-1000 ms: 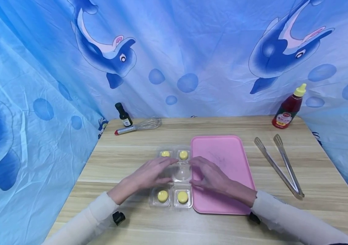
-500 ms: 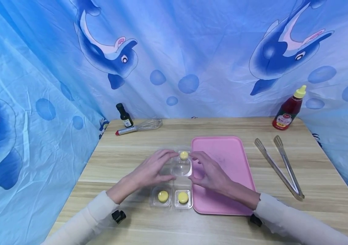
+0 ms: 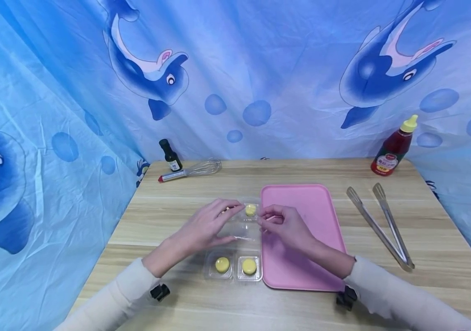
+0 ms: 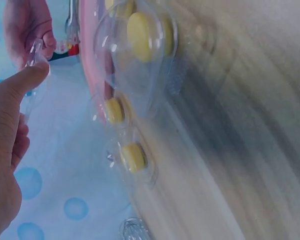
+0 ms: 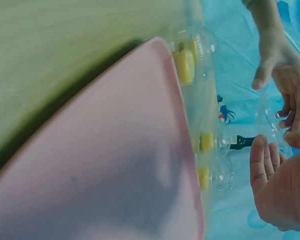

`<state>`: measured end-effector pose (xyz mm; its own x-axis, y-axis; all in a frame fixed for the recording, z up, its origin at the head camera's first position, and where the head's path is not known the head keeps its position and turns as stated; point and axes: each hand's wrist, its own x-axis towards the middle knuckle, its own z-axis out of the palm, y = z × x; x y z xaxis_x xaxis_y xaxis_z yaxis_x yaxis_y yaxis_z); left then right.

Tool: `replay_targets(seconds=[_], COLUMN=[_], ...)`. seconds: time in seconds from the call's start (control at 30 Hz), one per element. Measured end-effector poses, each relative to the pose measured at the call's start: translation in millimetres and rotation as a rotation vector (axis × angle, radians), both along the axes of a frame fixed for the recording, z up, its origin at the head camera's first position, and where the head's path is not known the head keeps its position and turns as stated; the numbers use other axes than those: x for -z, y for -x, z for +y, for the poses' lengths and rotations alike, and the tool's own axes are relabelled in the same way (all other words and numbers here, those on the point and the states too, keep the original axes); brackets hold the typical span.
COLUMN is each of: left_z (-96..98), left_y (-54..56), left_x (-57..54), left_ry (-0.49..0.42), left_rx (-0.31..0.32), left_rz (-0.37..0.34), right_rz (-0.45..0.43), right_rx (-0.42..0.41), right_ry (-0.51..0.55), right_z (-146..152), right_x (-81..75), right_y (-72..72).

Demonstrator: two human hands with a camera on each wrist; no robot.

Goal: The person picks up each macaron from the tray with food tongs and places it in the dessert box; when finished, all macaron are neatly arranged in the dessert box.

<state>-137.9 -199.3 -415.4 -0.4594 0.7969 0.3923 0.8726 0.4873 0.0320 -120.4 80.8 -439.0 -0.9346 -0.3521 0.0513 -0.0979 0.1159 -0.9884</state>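
Between my two hands, above the table, is a clear plastic lid [image 5: 264, 119], tilted almost edge-on in the head view. My left hand [image 3: 206, 225] pinches its left side, with the thumb in front in the left wrist view. The right hand [image 3: 287, 225] pinches its right edge between thumb and fingers, over the pink tray's left side. Below and nearer me, two round yellow macaron-like sweets [image 3: 222, 265] sit in clear square plastic boxes [image 3: 239, 276]. Another yellow sweet [image 3: 250, 210] shows in a box beyond the lid; one beside it is mostly hidden by my left fingers.
A pink tray [image 3: 301, 276] lies right of the boxes. Farther right are metal tongs [image 3: 378, 230], with a red sauce bottle [image 3: 393, 149] behind. At the back left are a whisk [image 3: 192, 170] and a small dark bottle [image 3: 171, 156]. A blue dolphin-print curtain [image 3: 285, 59] hangs behind.
The clear lid has lifted and tipped from a flat view to nearly edge-on. My right fingers have drawn together at its edge; the left hand has risen slightly.
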Motion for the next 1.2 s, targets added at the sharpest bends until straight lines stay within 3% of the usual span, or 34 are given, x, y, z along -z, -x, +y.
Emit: replay_targets(seconds=[0.2, 0.37, 0.77, 1.03, 1.2], left_z=[2.4, 4.3, 11.1, 12.3, 11.7], left_y=[-2.9, -6.0, -12.6, -13.8, -14.3], left_x=[3.3, 2.6, 0.1, 2.1, 3.5], left_ry=[-0.023, -0.077, -0.201, -0.259, -0.297], left_rx=[0.03, 0.036, -0.088, -0.114, -0.114], left_rz=[0.051, -0.022, -0.428, -0.83, -1.001], right_rz=[-0.075, -0.037, 0.348, 0.638, 0.775], right_rx=[0.037, 0.053, -0.035, -0.037, -0.036], right_ry=[0.019, -0.003, -0.017, -0.038, -0.06], right_z=[0.1, 0.8, 2.8, 4.9, 5.7], right_x=[-3.5, -3.1, 7.5, 10.1, 10.8], right_y=[0.9, 0.1, -3.4, -3.1, -3.2])
